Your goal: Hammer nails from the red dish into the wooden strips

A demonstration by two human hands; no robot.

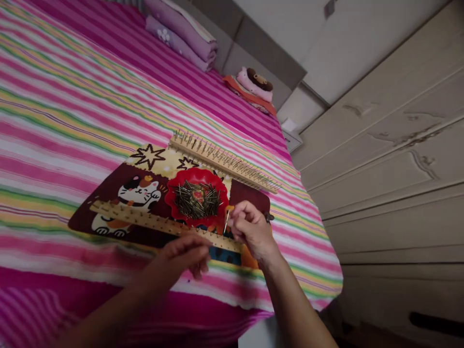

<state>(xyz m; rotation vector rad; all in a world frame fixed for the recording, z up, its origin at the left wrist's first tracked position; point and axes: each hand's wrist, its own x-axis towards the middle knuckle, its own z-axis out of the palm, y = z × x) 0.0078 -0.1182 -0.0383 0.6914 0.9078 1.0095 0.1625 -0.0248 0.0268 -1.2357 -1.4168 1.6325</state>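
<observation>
My right hand (252, 229) pinches a thin metal pin (226, 221) between thumb and fingertips, above the right part of the front wooden strip (145, 219). This strip has rows of small holes, and short pins stand in some of them. My left hand (186, 253) is at the strip's near edge with its fingers curled together; whatever is between them is hidden. Behind the hands sits a red scalloped bowl (173, 205) holding a heap of similar pins (188, 200). Farther back, a second wooden strip (217, 164) carries dense rows of upright pins.
A dark board with a cat picture (108, 186) lies under the bowl and strips. Striped cloth (72, 145) covers the bed. Folded purple bedding (184, 36) and a stacked pile with a plush toy (255, 82) are at the back. Pale cabinets (391, 169) stand at right.
</observation>
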